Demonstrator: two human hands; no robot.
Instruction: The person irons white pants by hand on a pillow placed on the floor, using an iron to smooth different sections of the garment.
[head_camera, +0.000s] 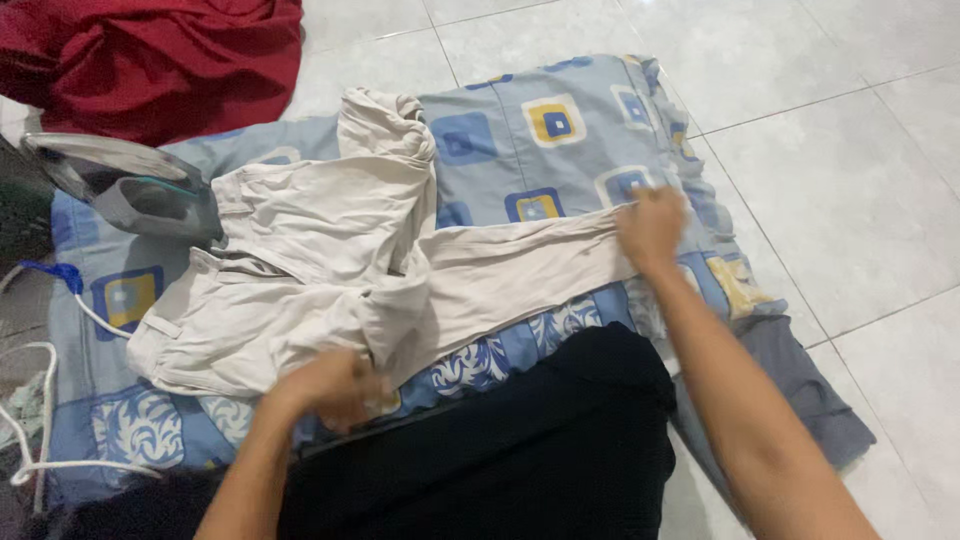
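A pair of beige trousers (330, 260) lies spread on a blue patterned cloth (540, 130) on the floor. My left hand (330, 388) grips the trousers near the crotch, at the near edge. My right hand (652, 228) is stretched out to the right and pinches the hem end of one leg, which lies pulled out flat. The other leg is folded back toward the far side. An electric iron (130, 185) rests on its side at the left, touching the waistband area.
A crumpled red cloth (160, 60) lies at the far left. The iron's white cord (40, 400) loops along the left edge. White floor tiles (850, 180) surround the blue cloth. My dark-clothed lap (500, 450) is nearest.
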